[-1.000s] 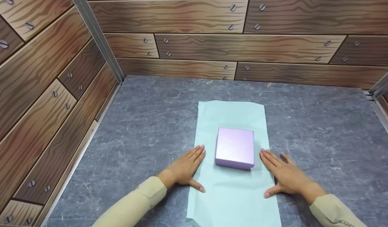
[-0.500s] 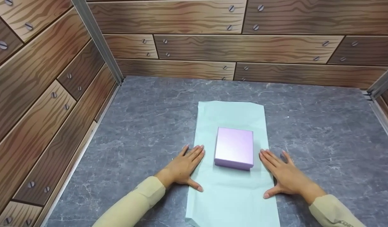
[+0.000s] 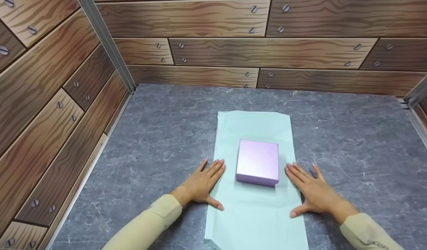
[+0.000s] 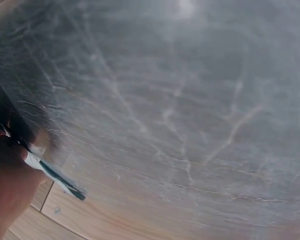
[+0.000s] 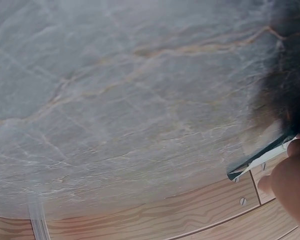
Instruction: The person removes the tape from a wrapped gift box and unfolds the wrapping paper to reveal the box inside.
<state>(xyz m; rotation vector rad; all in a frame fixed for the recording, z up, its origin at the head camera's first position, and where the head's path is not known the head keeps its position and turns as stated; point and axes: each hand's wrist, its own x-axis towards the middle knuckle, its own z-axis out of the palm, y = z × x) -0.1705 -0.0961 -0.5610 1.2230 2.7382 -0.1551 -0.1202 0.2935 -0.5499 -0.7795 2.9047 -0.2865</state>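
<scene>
A light purple lidded box (image 3: pixel 258 159) sits on a long pale mint sheet (image 3: pixel 255 222), which looks like paper or a flat bag. My left hand (image 3: pixel 199 184) rests on the sheet's left edge, fingers straight and thumb spread. On the opposite edge lies my right hand (image 3: pixel 316 192), its fingers also straight. Neither hand touches the box. In the left wrist view only part of the hand (image 4: pixel 10 195) shows at the left border, beside the sheet's edge. The right wrist view has part of the hand (image 5: pixel 295 185) at the right border; most fingers are hidden there.
Under the sheet is a dark grey marble-patterned table (image 3: pixel 168 139). A wood-plank-patterned wall (image 3: pixel 213 52) stands behind it, and another such panel (image 3: pixel 53 118) rises on the left. Metal posts (image 3: pixel 111 45) mark the corners. The sheet's near end runs out of the head view.
My left little finger has spread outward from the other fingers, and the right one slightly too. Both hands, the sheet and the box stay in place.
</scene>
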